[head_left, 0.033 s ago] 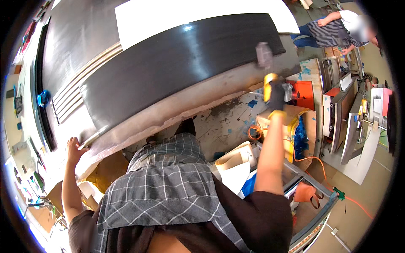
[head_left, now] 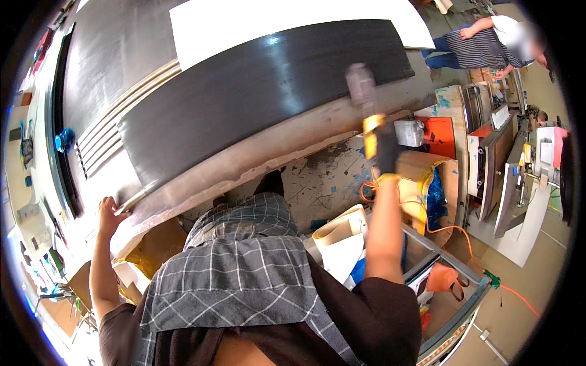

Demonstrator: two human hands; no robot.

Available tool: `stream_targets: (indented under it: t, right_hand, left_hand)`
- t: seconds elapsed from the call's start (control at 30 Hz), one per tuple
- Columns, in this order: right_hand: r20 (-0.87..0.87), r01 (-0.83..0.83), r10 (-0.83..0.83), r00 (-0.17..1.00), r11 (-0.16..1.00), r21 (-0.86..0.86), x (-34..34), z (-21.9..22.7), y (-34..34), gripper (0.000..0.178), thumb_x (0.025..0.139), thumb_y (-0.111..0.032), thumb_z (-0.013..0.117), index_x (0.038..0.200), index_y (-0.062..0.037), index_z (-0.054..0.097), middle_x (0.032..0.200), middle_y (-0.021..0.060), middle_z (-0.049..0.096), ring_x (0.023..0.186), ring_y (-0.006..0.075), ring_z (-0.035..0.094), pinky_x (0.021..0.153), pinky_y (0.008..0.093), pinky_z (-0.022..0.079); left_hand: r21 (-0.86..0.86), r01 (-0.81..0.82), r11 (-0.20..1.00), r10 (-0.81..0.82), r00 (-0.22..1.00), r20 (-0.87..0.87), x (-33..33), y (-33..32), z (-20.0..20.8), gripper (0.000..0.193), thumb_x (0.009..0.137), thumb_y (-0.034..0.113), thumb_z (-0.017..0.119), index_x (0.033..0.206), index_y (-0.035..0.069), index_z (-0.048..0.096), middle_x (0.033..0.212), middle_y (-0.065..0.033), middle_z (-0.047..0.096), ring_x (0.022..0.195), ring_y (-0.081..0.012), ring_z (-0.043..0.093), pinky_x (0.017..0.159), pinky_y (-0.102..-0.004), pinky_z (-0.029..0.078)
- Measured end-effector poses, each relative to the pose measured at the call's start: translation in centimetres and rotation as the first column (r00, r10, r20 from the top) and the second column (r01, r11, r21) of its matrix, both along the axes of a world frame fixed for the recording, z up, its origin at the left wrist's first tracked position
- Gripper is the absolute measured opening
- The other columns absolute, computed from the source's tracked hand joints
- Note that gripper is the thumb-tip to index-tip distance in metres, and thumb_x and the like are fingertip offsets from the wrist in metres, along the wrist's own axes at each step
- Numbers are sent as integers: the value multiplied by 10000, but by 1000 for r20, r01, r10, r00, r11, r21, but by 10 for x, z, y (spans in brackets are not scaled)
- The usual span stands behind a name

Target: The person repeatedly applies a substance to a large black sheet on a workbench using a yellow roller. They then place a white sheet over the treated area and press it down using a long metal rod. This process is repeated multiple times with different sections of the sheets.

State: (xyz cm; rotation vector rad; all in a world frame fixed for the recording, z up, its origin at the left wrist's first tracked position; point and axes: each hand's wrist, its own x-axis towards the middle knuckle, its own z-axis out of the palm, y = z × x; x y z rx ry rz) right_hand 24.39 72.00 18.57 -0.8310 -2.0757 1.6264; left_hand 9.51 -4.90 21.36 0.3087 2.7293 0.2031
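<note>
A long black sheet (head_left: 244,91) lies across the workbench (head_left: 305,125), its near edge running along the bench front. At the near left corner of the sheet, my left hand (head_left: 108,212) is closed on the end of a slim pale rod (head_left: 135,197) that points toward that corner. My right hand (head_left: 387,149), in a black glove with a yellow cuff, is closed round a tool (head_left: 364,91) with a yellow part and a greyish front. Motion smears the tool, so I cannot make out its kind. It is over the right part of the sheet; whether it touches is unclear.
A white sheet (head_left: 213,36) lies beyond the black one. Pale strips (head_left: 104,146) and a blue round object (head_left: 63,141) are at the left. Below right stand a cardboard box (head_left: 448,201) and a metal-framed cart (head_left: 448,305). An orange cable (head_left: 458,229) crosses there. Another person (head_left: 476,46) stands far right.
My right hand and the tool have moved a little to the left along the sheet. My left hand and the rod stay in place.
</note>
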Motion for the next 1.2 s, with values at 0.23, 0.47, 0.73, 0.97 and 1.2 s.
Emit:
stream_targets:
  t: [0.23,0.47,0.73,0.97,1.2]
  right_hand:
    - [217,-778,748,628,609,152,-40,54,-377,377,836,-334,658,1145,-126,600,857,159,686,778,347,673,685,447,531]
    - [-89,-270,305,948,922,278,-8,30,-245,357,891,-300,637,1178,-97,577,959,93,678,795,232,677,660,355,512]
    - [217,328,-480,850,805,494,-35,-3,154,425,867,-392,596,956,23,612,820,202,657,795,377,645,687,433,491]
    - [413,352,-630,658,742,571,-60,42,166,597,874,-530,528,1142,4,554,966,227,635,880,368,641,751,440,498]
    - [481,-289,-320,816,496,819,-126,17,178,700,935,-539,407,1312,48,468,1354,289,458,1293,417,410,1098,468,299]
  left_hand:
    - [121,177,977,-170,983,-67,-21,1,-10,521,519,201,891,802,40,484,804,-98,485,824,-303,460,727,-439,390]
    - [-35,158,987,-159,986,-46,-9,-17,-23,548,489,236,914,793,50,497,793,-102,509,785,-323,505,701,-449,412]
    - [-221,71,973,-55,995,78,-26,11,1,576,461,290,922,738,62,472,780,-94,536,784,-310,521,711,-428,425]
    - [-297,17,955,25,990,139,-16,19,8,536,482,274,916,788,44,542,806,-96,561,789,-295,552,713,-427,456]
    - [-397,110,911,-54,987,148,-14,-37,-15,453,606,282,880,804,52,544,823,-109,556,770,-319,549,719,-424,483]
